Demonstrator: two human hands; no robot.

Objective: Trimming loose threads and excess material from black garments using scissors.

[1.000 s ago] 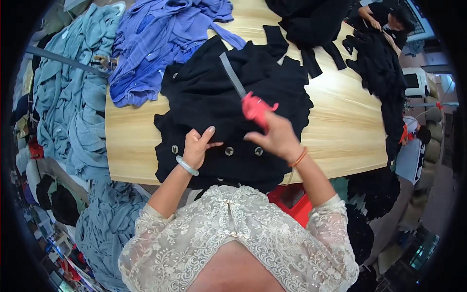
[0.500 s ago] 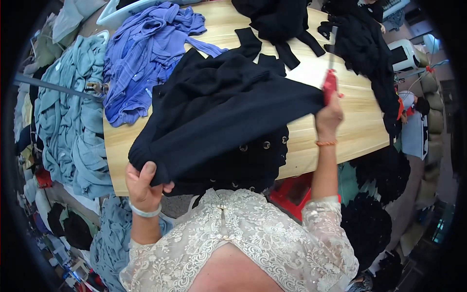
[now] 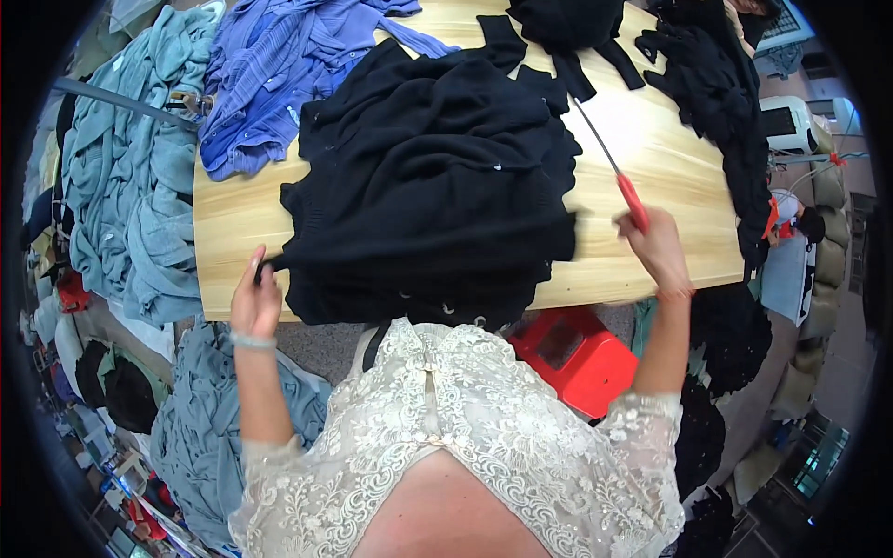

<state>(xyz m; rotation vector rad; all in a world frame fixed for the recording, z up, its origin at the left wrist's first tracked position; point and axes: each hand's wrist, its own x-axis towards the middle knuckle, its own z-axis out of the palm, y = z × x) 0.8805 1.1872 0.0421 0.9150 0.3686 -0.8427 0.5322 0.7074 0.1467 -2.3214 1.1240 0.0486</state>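
A black knit sweater [image 3: 428, 172] lies spread and rumpled on the wooden table [image 3: 688, 200] before me. My left hand [image 3: 256, 298] pinches a bit of its near left edge between thumb and fingers. To the right of the sweater, my right hand [image 3: 658, 249] is closed around red-handled scissors [image 3: 630, 197], whose long thin metal blades point away and to the left, with the tip near the sweater's far right side. The sweater's near right part is smeared by motion. My right hand does not touch the sweater.
Purple-blue garments [image 3: 279, 70] are heaped at the table's far left. More black garments [image 3: 567, 23] lie at the far side and along the right edge [image 3: 716, 93]. Grey-green clothes [image 3: 139, 177] hang in a pile left of the table. A red plastic stool [image 3: 581, 358] stands beside me.
The sweater's near edge, earlier stretched between both hands, has dropped flat. My right hand has let it go and moved right and down with the scissors. My left hand has risen slightly.
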